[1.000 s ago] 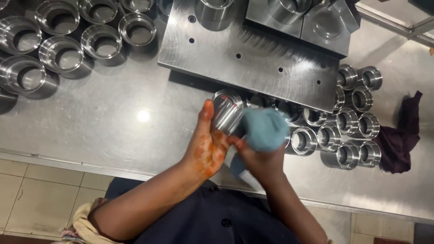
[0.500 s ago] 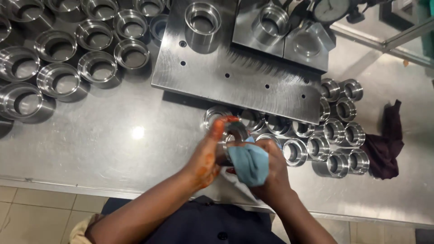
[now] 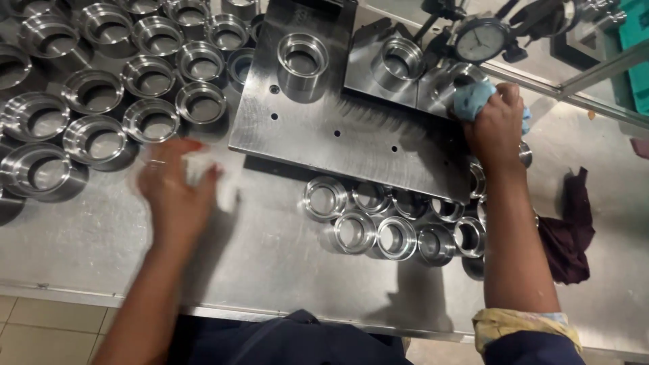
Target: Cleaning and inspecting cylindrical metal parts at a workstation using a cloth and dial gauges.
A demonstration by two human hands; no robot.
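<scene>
Currently the right hand [image 3: 497, 125] has its grip closed on a blue cloth [image 3: 471, 96], pressed against a metal block [image 3: 446, 81] at the far right corner of the steel plate [image 3: 351, 135]. A dial gauge [image 3: 481, 40] stands just behind it. The left hand [image 3: 177, 192] is motion-blurred over the bench [image 3: 270, 250], just off the plate's near-left corner; something pale sits at its fingers, but whether that grip holds anything I cannot tell.

Open room: bare bench between the left hand and the front edge, also between the two ring groups. The right side is tighter, with a dark maroon rag [image 3: 568, 230] lying beside the right forearm.

Large steel rings [image 3: 101, 138] crowd the far left, all upright, bores empty, some touching. Smaller rings [image 3: 378, 216] cluster at the plate's near edge, packed against each other, also empty. One ring [image 3: 302, 57] stands on the plate, another [image 3: 399, 61] sits on the raised block behind it.
</scene>
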